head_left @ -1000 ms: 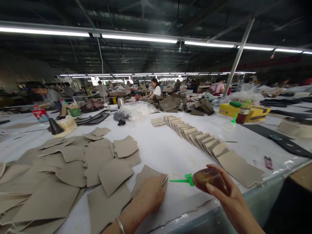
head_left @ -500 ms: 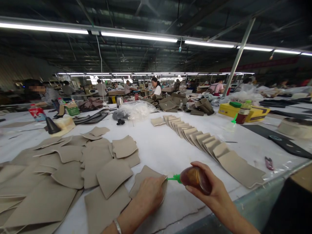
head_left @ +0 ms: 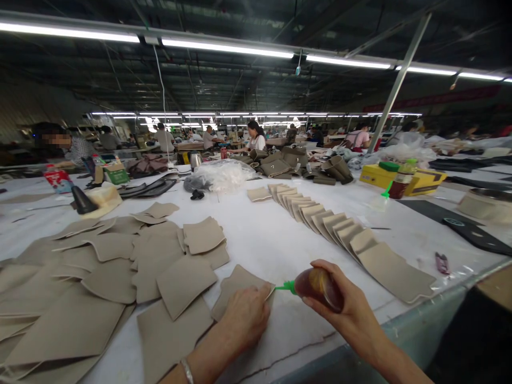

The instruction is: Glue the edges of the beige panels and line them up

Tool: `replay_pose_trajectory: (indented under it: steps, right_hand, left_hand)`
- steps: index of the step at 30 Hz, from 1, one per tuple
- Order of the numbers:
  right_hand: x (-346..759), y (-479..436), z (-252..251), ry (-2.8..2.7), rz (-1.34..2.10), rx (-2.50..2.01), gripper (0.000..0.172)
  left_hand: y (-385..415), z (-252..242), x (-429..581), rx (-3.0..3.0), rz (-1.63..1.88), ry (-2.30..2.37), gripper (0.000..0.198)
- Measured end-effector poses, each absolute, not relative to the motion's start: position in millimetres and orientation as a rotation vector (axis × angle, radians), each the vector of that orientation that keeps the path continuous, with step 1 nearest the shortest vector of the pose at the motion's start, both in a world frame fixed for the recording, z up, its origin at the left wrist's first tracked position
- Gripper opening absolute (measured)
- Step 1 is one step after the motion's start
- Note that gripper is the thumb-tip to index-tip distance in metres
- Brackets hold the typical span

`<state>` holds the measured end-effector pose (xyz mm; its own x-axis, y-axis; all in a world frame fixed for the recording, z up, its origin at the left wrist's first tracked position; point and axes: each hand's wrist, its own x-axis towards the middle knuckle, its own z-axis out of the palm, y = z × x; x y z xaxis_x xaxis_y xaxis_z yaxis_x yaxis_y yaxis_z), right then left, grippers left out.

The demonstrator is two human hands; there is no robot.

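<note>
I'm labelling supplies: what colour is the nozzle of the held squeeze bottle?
The nozzle is bright green; the head view shows it best.

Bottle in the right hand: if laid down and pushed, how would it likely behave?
The bottle would probably roll, since its body is rounded. Its smooth, glossy side may feel slippery. The green nozzle might bend, being so thin.

Toward the far edge of the surface [head_left: 256, 242] sit a clear plastic bag [head_left: 228, 175] and a heap of olive pieces [head_left: 280, 165]. Left of these stand a green box [head_left: 116, 173] and a red carton [head_left: 57, 180], with a black cone [head_left: 83, 200] tilted before them. On the right, a bottle [head_left: 401, 184] stands by a yellow box [head_left: 427, 183]. Nearer the near edge lie a black panel [head_left: 434, 212] and snips [head_left: 442, 263]. Beyond the far edge, people [head_left: 256, 140] work under lights [head_left: 228, 48].
</note>
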<state>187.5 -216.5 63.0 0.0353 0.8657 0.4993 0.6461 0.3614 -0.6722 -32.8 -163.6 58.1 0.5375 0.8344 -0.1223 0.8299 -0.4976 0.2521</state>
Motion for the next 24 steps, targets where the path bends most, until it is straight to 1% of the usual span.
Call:
replay_pose_trajectory:
  steps: [6,12,17,22,24]
  right_hand:
    - [191.5,-213.2,63.5,-1.590,0.455,-1.380,0.047]
    - [192.4,-214.5,60.2,-1.511,0.451,-1.398,0.046]
    - [192.6,-216.0,59.4,-1.506,0.638,-1.365,0.049]
    - [195.9,-213.2,56.5,-1.472,0.518,-1.391,0.048]
    - [196.6,-215.0,54.9,-1.494,0.529,-1.388,0.047]
  left_hand:
    - [-166.7,57.1,-34.4,2.497,0.033,1.366,0.045]
    - [-167.4,59.4,-36.0,2.461,0.037,1.348,0.045]
    - [-166.8,59.8,-38.0,2.426,0.075,1.306,0.046]
    - [-167.4,60.5,-41.0,2.397,0.107,1.283,0.046]
    - [-167.5,60.7,-41.7,2.393,0.111,1.275,0.045]
